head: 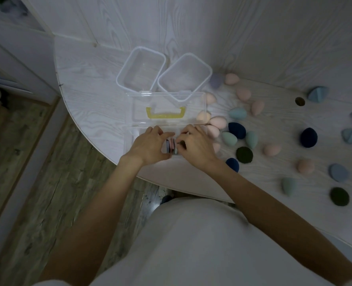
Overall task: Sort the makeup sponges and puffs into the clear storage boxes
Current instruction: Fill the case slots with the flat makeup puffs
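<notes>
Nearest, on the pale wood-grain table (84, 104) by its rounded near edge, both hands meet inside a clear plastic box (129, 141). The left hand (148, 146) and the right hand (193, 146) each close their grip, fingers curled, on a small stack of flat round puffs (170, 146) standing on edge between them, blue-grey and pink faces showing. Behind the hands the box's clear hinged lid (169, 108) lies open, with a yellow handle (165, 113) across it. Right of the box, soft matte egg-shaped sponges (217, 122) in pink, teal, and light blue lie scattered on the table, mixed with navy and dark green velvety rounded puffs (308, 137). Farther back stand two empty clear rectangular tubs with rounded corners, the left tub (140, 70) touching the right tub (184, 76).
</notes>
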Motion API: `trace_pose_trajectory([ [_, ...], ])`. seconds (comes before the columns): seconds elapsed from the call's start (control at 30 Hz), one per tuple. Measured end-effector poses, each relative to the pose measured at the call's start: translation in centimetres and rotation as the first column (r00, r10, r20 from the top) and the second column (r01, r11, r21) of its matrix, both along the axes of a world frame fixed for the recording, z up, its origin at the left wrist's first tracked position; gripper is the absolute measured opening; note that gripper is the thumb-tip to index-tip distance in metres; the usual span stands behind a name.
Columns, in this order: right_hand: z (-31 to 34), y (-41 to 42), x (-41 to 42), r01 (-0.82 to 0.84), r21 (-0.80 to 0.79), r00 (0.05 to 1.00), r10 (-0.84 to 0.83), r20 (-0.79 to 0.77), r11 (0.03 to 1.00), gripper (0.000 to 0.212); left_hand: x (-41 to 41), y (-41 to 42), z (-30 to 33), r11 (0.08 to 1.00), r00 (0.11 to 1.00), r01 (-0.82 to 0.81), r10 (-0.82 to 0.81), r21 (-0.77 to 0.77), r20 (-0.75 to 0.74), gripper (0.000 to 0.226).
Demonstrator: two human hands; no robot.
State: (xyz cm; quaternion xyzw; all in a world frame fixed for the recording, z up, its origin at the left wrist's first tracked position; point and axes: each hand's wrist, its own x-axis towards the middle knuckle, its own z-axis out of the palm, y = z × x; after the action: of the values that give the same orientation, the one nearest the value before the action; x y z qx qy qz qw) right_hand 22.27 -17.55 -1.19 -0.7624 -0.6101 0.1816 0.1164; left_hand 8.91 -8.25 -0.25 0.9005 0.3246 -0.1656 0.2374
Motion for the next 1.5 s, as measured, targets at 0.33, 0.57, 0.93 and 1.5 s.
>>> trace_pose_trajectory([
  [0.33,4.3,-9.6,6.4,0.240,0.296,0.958,-0.176,-0.227,0.924,0.028,6.6,-4.3,4.7,0.984,0.783,-0.035,-0.082,0.176,0.616,0.030],
  [0.57,3.0,-25.7,13.0,0.707,0.191,0.707,-0.671,-0.222,0.681,0.042,20.3,-14.2,3.0,0.930,0.660,0.340,-0.343,0.143,0.668,0.027],
  [0.93,-1.4,-45.5,21.7,0.947,-0.182,0.301,-0.930,0.209,0.266,0.055,33.9,-29.5,-1.8,0.859,0.799,0.508,-0.439,-0.071,0.411,0.034],
  [1.5,-5.7,-42.0,39.0,0.905,0.013,0.424,-0.900,-0.099,0.425,0.038,39.0,-32.8,-6.9,0.720,0.704,0.691,-0.690,0.062,0.169,0.055],
])
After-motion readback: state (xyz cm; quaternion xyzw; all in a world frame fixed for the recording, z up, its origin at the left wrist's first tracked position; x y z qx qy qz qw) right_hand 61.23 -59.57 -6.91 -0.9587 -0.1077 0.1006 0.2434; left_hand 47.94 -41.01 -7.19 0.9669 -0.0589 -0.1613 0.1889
